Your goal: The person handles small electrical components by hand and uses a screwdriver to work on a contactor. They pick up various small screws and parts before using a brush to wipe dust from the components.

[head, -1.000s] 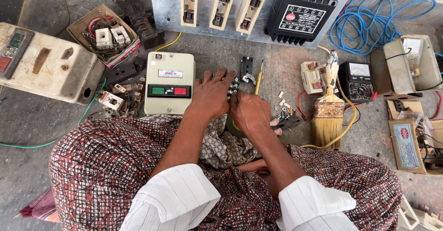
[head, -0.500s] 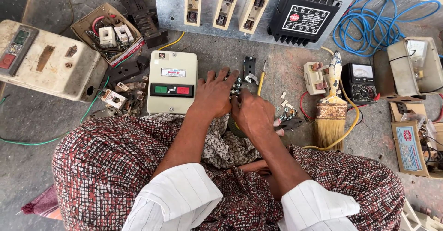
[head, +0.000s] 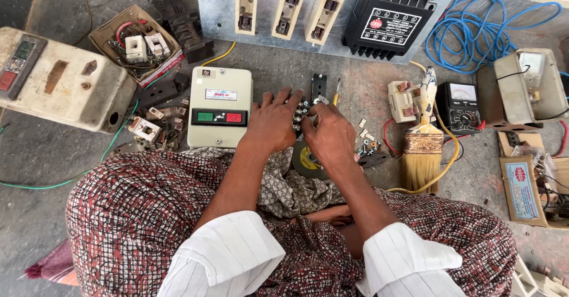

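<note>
Between the starter box [head: 218,106] and the brush [head: 422,146], both hands, left hand [head: 271,122] and right hand [head: 331,136], stay closed on the black contactor part [head: 308,104], so the fiddly work continues unchanged.

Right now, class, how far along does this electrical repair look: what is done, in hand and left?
Done: the cream starter box with green and red buttons sits closed. In hand: the left hand and right hand both grip the small black contact block. Left: loose small parts lie beside the straw-bristled brush.

Single head cam, looking steeply down, close over lap, floor [head: 53,155] w/ parts
</note>
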